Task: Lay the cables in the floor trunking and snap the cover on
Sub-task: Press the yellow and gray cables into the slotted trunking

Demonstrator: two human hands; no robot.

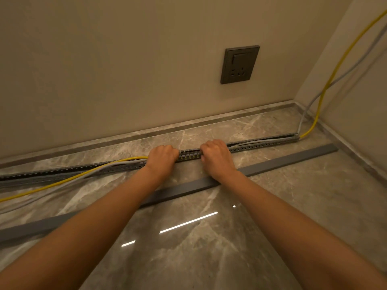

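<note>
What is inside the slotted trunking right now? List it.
Between the hands, the yellow cable shows through the slots of the trunking; the grey cable lies in it to the right. Left of the left hand, both spill out. Under the hands, hidden.

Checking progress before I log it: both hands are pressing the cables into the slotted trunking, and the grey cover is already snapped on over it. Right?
Not quite. The head view shows the grey cover lying loose on the floor beside the trunking, not snapped on. The rest holds: the left hand and right hand are pressing the cables into it.
</note>
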